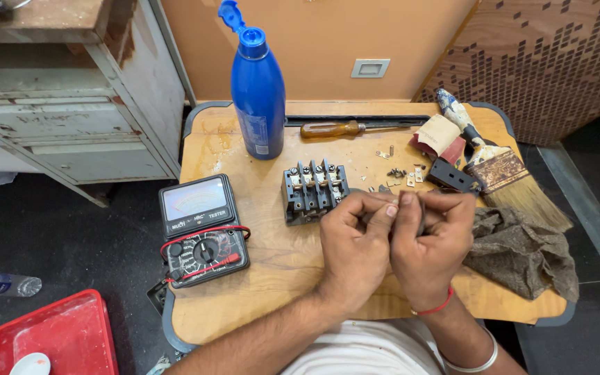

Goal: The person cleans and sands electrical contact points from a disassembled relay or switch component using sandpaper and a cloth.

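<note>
My left hand [357, 239] and my right hand [433, 243] are pressed together above the wooden table [272, 257], fingertips pinched on a small part that the fingers mostly hide. Just to the left of my hands lies a dark grey terminal block [312, 189] with screws on top. Several small metal pieces and screws [401, 173] are scattered behind my hands. An analogue multimeter [201, 229] with red and black leads wrapped around it lies at the table's left edge.
A blue bottle [258, 90] with its flip cap open stands at the back. A wooden-handled screwdriver [345, 128], sandpaper [440, 137], a black part [451, 176], a paintbrush [498, 163] and a brown rag [522, 250] lie at the right. A red tray [64, 337] sits on the floor.
</note>
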